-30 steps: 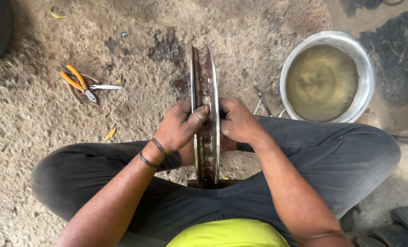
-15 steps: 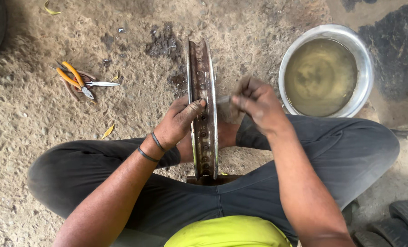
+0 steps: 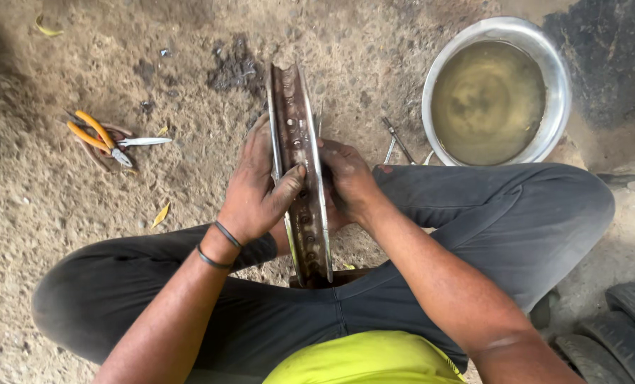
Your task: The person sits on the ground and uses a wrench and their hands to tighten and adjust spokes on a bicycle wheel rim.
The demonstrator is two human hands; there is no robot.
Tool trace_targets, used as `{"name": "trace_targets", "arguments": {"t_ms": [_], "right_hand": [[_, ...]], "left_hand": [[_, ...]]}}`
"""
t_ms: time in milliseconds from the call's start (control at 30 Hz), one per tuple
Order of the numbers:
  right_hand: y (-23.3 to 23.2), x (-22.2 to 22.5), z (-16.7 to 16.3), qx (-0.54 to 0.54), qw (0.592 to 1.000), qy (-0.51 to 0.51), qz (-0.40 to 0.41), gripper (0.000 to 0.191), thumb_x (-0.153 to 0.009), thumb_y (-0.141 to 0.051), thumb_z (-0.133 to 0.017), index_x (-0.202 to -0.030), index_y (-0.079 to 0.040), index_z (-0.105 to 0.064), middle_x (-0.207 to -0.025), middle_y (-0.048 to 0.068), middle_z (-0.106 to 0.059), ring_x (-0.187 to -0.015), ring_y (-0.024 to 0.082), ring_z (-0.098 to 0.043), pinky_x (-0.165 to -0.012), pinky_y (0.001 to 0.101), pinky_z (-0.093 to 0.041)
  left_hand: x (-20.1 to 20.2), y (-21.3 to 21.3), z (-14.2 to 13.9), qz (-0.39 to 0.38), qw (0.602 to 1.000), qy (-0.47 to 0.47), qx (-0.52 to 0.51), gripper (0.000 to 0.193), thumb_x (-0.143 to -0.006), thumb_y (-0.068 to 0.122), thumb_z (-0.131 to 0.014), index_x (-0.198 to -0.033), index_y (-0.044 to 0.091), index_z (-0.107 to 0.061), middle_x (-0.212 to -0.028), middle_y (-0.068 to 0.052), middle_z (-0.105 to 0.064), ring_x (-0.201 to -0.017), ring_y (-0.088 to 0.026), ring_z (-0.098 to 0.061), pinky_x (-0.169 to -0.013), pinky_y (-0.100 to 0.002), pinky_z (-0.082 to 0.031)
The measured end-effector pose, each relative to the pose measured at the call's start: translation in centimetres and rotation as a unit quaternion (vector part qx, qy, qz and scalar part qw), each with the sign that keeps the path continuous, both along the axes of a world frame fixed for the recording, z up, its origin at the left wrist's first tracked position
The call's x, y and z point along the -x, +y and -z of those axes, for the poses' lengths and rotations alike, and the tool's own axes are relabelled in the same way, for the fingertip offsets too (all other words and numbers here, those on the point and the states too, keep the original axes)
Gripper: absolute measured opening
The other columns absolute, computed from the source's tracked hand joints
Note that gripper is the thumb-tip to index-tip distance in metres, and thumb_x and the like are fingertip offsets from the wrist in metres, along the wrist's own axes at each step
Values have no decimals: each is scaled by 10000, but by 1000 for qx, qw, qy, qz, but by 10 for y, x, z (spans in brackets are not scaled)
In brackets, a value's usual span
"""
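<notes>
A rusty metal wheel rim (image 3: 297, 128) stands upright on edge between my crossed legs, seen from above. My left hand (image 3: 259, 186) grips its left side, thumb laid across the inner channel with its row of spoke holes. My right hand (image 3: 347, 181) is pressed against the rim's right side, fingers curled at the edge. Two dark bands circle my left wrist. Whether the right hand holds a small part is hidden.
Yellow-handled pliers (image 3: 97, 134) and a small metal tool lie on the dirt floor at left. A steel basin (image 3: 553, 67) of murky liquid sits at upper right, thin metal tools (image 3: 396, 142) beside it. Tyre treads (image 3: 616, 331) show at lower right.
My right hand, lifted off the rim and raised to its right half a second ago, has come back down against the rim's right side. The left hand kept its grip.
</notes>
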State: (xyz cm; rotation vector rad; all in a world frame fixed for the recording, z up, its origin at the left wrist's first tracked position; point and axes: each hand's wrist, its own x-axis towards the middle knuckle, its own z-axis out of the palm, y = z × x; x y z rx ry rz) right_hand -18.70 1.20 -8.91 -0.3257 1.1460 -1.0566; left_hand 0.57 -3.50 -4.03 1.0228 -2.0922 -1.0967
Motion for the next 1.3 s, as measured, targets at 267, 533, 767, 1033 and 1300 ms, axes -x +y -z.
{"name": "trace_targets", "arguments": {"t_ms": [267, 533, 767, 1033, 1300], "right_hand": [[-4, 5, 3, 41, 997, 1, -59, 446, -1024, -361, -623, -1157, 65, -642, -967, 125, -692, -880, 249, -695, -816, 425, -612], [-10, 8, 0, -55, 981, 119, -143, 843, -885, -486, -667, -1505, -22, -333, -1264, 227, -637, -1133, 291, -688, -919, 437, -637], [-12, 8, 5, -51, 993, 16, -102, 782, -967, -451, -588, -1561, -29, -303, -1312, 233, -608, -1150, 274, -665, -898, 419, -632], [4, -5, 39, -12, 994, 89, -66, 491, -1077, -293, -495, -1362, 106, -524, -1089, 231, -672, -892, 262, -688, -756, 392, -622], [14, -4, 69, 98, 992, 75, -19, 526, -1039, -312, -562, -1427, 41, -531, -1206, 177, -689, -1008, 226, -678, -870, 372, -576]], "left_hand": [[5, -9, 10, 55, 997, -13, -48, 865, -966, 523, -638, -1613, 23, -355, -1707, -316, -238, -1616, -467, -203, -1307, -545, -256], [5, -24, -12, -6, 993, -93, 75, 861, -993, 602, -601, -1534, -38, -406, -1549, -289, -473, -1492, -448, -410, -1231, -531, -347], [4, -22, -12, -12, 996, -32, 85, 395, -1116, 318, -539, -1315, -9, -635, -1313, -204, -682, -1265, -366, -653, -1109, -469, -521], [-10, -21, -33, 21, 958, -277, 70, 251, -1079, 224, -541, -1077, 39, -711, -1105, -146, -714, -978, -263, -710, -858, -372, -603], [-17, 87, -49, -93, 954, 66, -279, 215, -1044, 187, -613, -899, 28, -618, -671, -30, -542, -581, -82, -480, -496, -265, -418]]}}
